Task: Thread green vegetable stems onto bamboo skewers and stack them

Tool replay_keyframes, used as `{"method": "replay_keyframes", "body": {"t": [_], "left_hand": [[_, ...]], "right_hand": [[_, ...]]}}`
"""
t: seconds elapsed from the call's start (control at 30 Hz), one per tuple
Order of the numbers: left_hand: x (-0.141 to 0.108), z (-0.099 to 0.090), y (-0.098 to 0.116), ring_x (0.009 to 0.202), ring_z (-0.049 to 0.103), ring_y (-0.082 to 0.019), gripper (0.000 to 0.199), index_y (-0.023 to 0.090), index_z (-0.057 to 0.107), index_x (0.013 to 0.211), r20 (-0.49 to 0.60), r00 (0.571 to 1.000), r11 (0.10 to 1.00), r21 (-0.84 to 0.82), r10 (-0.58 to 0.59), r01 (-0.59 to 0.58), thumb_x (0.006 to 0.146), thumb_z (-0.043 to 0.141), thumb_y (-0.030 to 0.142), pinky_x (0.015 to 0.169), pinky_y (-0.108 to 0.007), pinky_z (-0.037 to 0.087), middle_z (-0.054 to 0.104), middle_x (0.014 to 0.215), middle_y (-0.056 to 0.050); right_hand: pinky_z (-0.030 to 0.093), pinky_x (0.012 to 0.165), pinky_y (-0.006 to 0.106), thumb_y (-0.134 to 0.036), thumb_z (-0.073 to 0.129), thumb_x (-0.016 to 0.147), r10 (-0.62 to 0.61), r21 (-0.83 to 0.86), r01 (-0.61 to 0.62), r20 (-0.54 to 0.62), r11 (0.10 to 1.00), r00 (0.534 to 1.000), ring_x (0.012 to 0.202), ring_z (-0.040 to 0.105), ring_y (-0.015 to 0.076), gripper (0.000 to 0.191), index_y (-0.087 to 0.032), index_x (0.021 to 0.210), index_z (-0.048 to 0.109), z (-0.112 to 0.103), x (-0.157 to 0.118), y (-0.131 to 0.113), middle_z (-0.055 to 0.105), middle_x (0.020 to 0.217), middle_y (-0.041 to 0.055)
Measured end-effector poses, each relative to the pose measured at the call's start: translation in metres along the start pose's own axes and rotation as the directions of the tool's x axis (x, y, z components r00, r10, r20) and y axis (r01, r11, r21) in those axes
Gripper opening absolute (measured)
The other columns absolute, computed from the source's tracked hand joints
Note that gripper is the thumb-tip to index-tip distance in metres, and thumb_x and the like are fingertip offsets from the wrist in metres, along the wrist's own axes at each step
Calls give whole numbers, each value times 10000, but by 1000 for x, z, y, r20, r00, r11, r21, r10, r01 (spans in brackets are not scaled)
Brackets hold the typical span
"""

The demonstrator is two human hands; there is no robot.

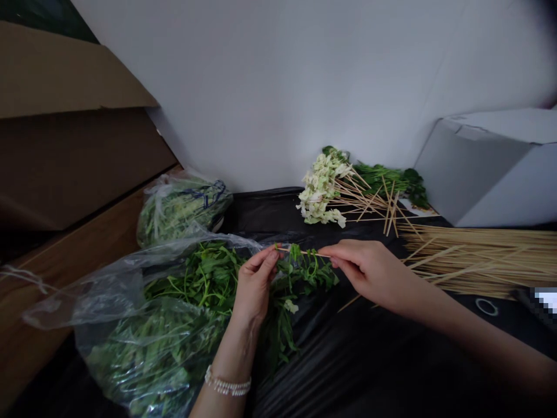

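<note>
one left hand [256,276], one right hand [363,264], both pinching one skewer [303,252] threaded with greens [295,251]

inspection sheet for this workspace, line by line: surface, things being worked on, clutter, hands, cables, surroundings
Surface: creased black sheet.
Things being worked on: thin skewer with green leafy stems on it; leafy greens below, partly in a clear plastic bag; skewers with pale leaves lie toward the wall; bare skewers in a pile at right.
Clutter: second bag of greens at back left; pale ring at right, identity unclear.
Hands: left hand and right hand pinch the skewer near opposite ends.
Cables: nothing seen.
Surroundings: cardboard box left, white box right.
</note>
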State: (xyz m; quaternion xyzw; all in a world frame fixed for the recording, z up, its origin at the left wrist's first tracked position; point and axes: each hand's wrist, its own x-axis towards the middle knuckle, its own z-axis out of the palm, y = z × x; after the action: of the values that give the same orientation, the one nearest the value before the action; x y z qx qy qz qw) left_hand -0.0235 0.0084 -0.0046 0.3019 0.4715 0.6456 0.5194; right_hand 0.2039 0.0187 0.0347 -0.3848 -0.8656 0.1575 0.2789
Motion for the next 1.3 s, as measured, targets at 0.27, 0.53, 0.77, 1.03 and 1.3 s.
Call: {"method": "replay_keyframes", "body": {"t": [0.27,0.53,0.77,1.03,1.3], "left_hand": [[1,1,7,591,566,-65,316,145,791,777,35,992,993,-25,-118,118,501,902,253,504,-149,378,722,684,-23],[-1,-1,4,580,533,-71,232,146,781,723,84,993,995,64,-83,77,557,875,277,550,-191,380,716,695,-26],[-4,1,-1,557,484,-66,209,162,768,707,110,990,992,107,-85,73,574,869,289,552,-204,362,703,709,-10],[3,-5,5,636,533,-105,365,198,738,1055,92,987,954,259,132,-152,726,769,353,575,-213,366,739,903,-50],[6,-17,-1,758,591,-210,117,230,738,784,360,887,310,842,289,-442,784,634,175,741,-316,418,696,784,-42]], "right_hand": [[507,733,295,-59,483,864,-32,15,32,-11,999,999,815,661,165,367,-207,1123,696,1,0,0,726,945,40],[499,723,308,-68,477,876,-27,26,27,1,999,1000,794,652,166,357,-192,1122,704,3,0,-3,722,922,42],[501,713,297,-53,481,862,-52,59,52,-8,997,999,786,653,162,361,-183,1113,705,12,0,0,726,916,48],[527,718,292,-110,489,890,37,34,-30,-222,999,974,767,683,161,294,-193,1077,700,-6,5,11,740,871,33],[554,762,334,-165,475,913,53,-13,-63,-390,998,919,791,708,190,287,-234,1097,684,-17,6,15,751,899,32]]}}
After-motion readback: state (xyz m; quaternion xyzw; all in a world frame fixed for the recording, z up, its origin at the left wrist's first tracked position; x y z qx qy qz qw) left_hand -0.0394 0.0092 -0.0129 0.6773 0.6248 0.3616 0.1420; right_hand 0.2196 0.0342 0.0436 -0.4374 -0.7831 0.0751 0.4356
